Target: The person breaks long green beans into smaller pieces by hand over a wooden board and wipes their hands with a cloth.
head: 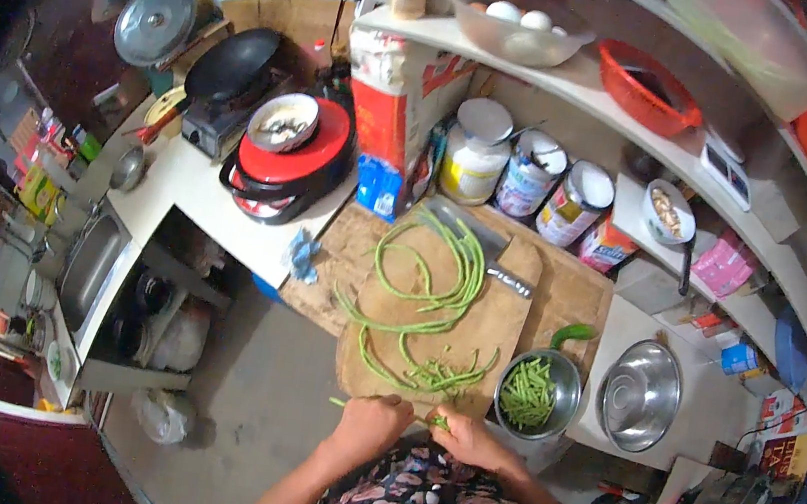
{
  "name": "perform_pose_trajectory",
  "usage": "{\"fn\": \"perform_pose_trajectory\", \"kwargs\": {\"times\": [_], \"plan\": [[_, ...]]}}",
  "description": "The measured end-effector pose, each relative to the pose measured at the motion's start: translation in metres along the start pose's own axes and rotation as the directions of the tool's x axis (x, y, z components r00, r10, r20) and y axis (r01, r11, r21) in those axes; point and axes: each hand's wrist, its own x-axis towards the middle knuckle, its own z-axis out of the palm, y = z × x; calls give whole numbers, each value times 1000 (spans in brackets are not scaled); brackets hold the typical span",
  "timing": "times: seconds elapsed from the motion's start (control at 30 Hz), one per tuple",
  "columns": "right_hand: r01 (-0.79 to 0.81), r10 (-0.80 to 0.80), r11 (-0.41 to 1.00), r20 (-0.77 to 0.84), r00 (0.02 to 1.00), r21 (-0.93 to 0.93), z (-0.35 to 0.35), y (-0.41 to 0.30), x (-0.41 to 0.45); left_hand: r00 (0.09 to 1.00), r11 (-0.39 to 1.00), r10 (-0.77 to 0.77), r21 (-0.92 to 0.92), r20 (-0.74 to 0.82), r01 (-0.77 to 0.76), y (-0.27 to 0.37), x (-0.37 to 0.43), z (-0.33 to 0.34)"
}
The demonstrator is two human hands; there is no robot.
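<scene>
My left hand [373, 424] is closed around a long green bean [337, 402], whose end sticks out to the left. Just beside it, my right hand [465, 435] grips short green bean pieces [440, 423] near the front edge of the wooden cutting board [390, 360]. Long beans [474, 261] lie coiled on the board, with trimmings and thin bits [443, 375] closer to me. A cleaver [477, 235] rests flat behind the coil, its metal handle to the right. To the right of the board, a steel bowl [566, 404] holds many cut bean pieces [527, 392].
A green pepper [575, 333] lies behind the bean bowl. Farther right is a steel basin [640, 394]. Cans [532, 173] and a jar [474, 155] line the back under a shelf [430, 32]. A red-lidded pot [303, 149] and a blue cloth [302, 255] are at left.
</scene>
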Motion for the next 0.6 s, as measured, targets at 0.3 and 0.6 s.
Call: {"fn": "perform_pose_trajectory", "kwargs": {"times": [0.3, 0.6], "plan": [[-83, -15, 979, -468, 884, -187, -13, 26, 12, 994, 992, -97, -76, 57, 101, 5, -2, -11], [135, 51, 920, -453, 890, 369, -39, 27, 7, 990, 945, -136, -293, 49, 144, 3, -9, -12]]}}
